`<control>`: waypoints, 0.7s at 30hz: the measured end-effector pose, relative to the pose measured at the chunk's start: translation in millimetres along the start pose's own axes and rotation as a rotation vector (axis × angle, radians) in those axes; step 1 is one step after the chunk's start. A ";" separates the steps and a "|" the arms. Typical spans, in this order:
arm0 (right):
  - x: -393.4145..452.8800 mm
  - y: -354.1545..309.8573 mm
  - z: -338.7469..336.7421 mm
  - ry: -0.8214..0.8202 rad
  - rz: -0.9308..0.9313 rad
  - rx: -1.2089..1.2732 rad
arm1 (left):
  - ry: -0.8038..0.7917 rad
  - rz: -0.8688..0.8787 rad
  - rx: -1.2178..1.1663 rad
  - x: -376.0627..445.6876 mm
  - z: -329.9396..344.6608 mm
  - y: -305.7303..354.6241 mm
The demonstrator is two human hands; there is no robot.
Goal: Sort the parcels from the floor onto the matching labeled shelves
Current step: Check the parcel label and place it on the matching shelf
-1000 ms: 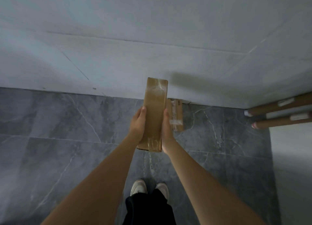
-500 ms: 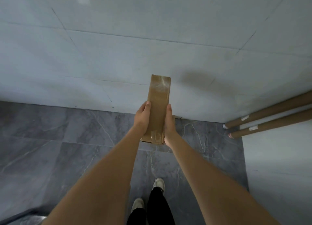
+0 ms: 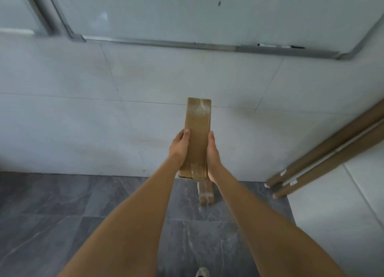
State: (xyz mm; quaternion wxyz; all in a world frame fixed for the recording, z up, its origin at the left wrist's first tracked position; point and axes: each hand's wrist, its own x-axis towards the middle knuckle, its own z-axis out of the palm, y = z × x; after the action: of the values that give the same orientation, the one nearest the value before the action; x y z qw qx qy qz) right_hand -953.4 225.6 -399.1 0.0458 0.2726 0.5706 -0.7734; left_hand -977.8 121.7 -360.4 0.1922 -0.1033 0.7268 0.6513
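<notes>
A long, narrow brown cardboard parcel (image 3: 197,131), wrapped in clear tape, is held out in front of me at arm's length, pointing away towards the wall. My left hand (image 3: 179,150) grips its left side and my right hand (image 3: 213,156) grips its right side. A second taped brown parcel (image 3: 205,194) lies on the grey floor just below my hands, close to the wall; its far end is hidden behind the held parcel. No shelves are in view.
A pale tiled wall (image 3: 83,110) stands straight ahead, with a metal-framed whiteboard (image 3: 187,14) on it. Two long cardboard tubes (image 3: 324,164) lean at the right by a white panel (image 3: 342,214). The floor (image 3: 62,214) is grey marble tile. One shoe (image 3: 202,272) shows at the bottom.
The view has tilted upward, bringing the whiteboard into sight. The parcel has risen with both hands still on it, and the second parcel on the floor shows again below my hands.
</notes>
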 end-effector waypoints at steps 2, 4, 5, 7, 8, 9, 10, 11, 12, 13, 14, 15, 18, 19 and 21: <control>-12.1 -21.1 12.7 -0.005 -0.067 -0.007 | 0.000 0.037 0.007 -11.5 -7.7 24.7; -20.7 -40.7 24.2 -0.027 -0.123 0.010 | 0.013 0.081 0.013 -21.8 -13.9 49.6; -19.9 -48.0 28.4 -0.033 -0.133 0.020 | 0.024 0.100 0.016 -25.7 -16.3 61.5; -12.2 -60.4 33.0 -0.041 -0.161 0.008 | 0.045 0.139 0.017 -34.4 -21.0 83.7; -9.4 -67.4 34.3 -0.047 -0.177 -0.002 | 0.051 0.155 0.016 -39.3 -22.8 93.5; -11.3 -77.0 35.6 -0.050 -0.193 -0.011 | 0.056 0.173 0.015 -44.2 -24.2 102.7; -18.3 -89.2 37.4 -0.058 -0.207 -0.020 | 0.056 0.191 0.015 -49.2 -25.4 111.7; -30.8 -103.3 39.5 -0.075 -0.218 -0.027 | 0.053 0.209 0.020 -54.5 -26.5 120.7; -46.4 -118.1 42.8 -0.096 -0.234 -0.021 | 0.046 0.227 0.027 -59.7 -27.7 129.3; -61.0 -131.2 45.0 -0.123 -0.252 -0.014 | 0.035 0.246 0.033 -65.4 -29.2 137.9; -69.8 -141.2 45.5 -0.154 -0.266 -0.010 | 0.022 0.262 0.038 -71.4 -31.0 147.2; -75.7 -150.4 45.4 -0.186 -0.279 -0.010 | 0.010 0.275 0.047 -77.2 -33.4 156.7; -90.7 -178.9 50.6 -0.248 -0.319 -0.014 | 0.000 0.322 0.060 -92.9 -41.1 187.0; -97.4 -189.7 54.2 -0.260 -0.340 -0.015 | 0.003 0.344 0.059 -98.5 -42.9 198.5; -109.5 -211.8 60.8 -0.266 -0.375 0.000 | 0.007 0.398 0.051 -110.8 -44.0 223.6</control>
State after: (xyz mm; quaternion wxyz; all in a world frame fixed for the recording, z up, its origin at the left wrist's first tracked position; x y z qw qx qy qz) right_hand -964.0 217.2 -153.4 -0.0241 0.0574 0.6002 -0.7974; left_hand -973.5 96.2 -108.3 0.0597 0.0450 0.7497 0.6575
